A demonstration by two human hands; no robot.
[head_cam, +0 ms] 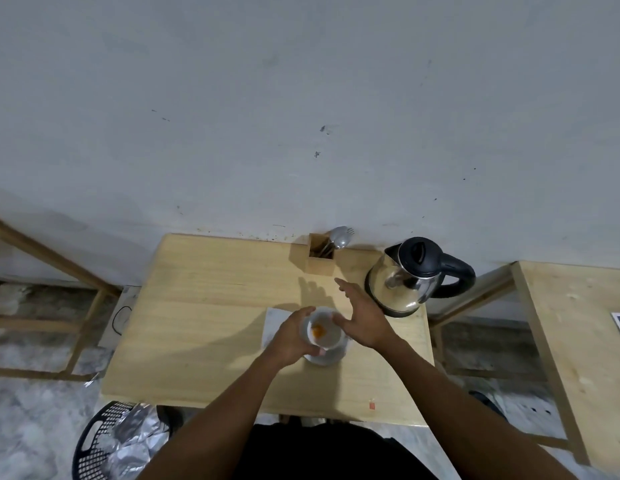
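Observation:
My left hand (293,337) grips a white cup (324,332) from its left side, fingers curled round the wall. Orange powder lies at the bottom of the cup. The cup stands over a white saucer (331,358) on a pale wooden table (204,317). My right hand (362,315) hovers just right of the cup with fingers stretched out, pointing toward the back of the table and holding nothing.
A steel electric kettle (410,278) with a black lid and handle stands at the back right. A wooden box (320,259) with spoons and a fork sits against the wall. A white sheet (275,323) lies under the saucer. A black basket (107,441) with foil is on the floor.

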